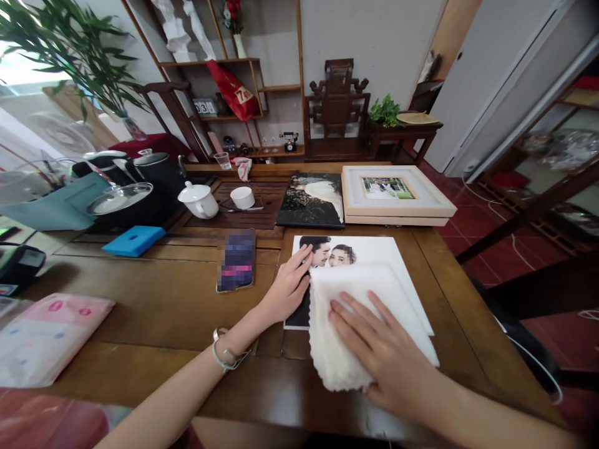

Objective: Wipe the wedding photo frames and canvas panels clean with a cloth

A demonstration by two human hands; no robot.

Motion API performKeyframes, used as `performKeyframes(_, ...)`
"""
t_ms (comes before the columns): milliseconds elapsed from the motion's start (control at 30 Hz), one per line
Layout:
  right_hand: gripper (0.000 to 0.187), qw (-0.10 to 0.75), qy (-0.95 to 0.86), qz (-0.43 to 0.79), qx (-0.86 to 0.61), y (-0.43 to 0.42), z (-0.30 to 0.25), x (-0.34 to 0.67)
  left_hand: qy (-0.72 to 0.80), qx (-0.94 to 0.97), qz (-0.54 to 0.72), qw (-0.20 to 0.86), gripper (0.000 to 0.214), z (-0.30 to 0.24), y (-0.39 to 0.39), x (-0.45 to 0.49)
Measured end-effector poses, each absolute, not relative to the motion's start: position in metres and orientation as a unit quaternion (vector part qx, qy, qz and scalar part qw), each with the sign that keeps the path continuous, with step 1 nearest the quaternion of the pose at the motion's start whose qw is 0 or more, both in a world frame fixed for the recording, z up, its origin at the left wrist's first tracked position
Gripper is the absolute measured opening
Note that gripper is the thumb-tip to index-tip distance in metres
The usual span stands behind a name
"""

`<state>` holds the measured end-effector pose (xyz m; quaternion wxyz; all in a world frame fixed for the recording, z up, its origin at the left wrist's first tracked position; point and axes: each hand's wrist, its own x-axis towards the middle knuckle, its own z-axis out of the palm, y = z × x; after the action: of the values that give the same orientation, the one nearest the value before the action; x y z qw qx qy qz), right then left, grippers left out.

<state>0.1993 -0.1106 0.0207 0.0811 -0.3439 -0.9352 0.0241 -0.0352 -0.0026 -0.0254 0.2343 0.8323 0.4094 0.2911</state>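
Your left hand (292,285), fingers extended, gripping nothing, rests on the flat white-edged portrait panel (372,251), likely steadying it on the brown wooden counter (178,315). Your right hand (381,346) lies flat, ungripping, pressing the scalloped white plush cloth (327,349) over it.

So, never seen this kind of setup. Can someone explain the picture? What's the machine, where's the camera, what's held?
There's no machine: these are a person's bare hands, seen by a camera worn on their head, looking forward and down.

The left hand rests on a portrait print of two people. The right hand lies flat on a white cloth covering part of that print.

Also on the wooden table: a phone, a blue block, a white lidded pot, a small white cup, a dark photo panel and a pale-framed picture.
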Motion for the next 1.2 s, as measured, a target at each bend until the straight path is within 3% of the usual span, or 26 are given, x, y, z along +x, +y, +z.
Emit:
performKeyframes(333, 0.068, 0.089, -0.850, -0.027, -0.519, -0.010, 0.023, 0.222, 0.436, 0.811, 0.305, 0.243, 0.045, -0.017, -0.008, -0.031)
performKeyframes(667, 0.073, 0.075, -0.920, 0.030, -0.383, -0.122, 0.031, 0.176, 0.426, 0.813, 0.314, 0.245, 0.048, -0.021, -0.006, -0.031)
performKeyframes(1000, 0.071, 0.056, -0.853, 0.008, -0.519, -0.006, 0.036, 0.181, 0.424, 0.817, 0.317, 0.228, 0.047, -0.027, -0.005, -0.033)
performKeyframes(1200, 0.076, 0.047, -0.906, 0.040, -0.419, -0.048, 0.036, 0.181, 0.407, 0.817, 0.329, 0.244, 0.049, -0.027, -0.004, -0.035)
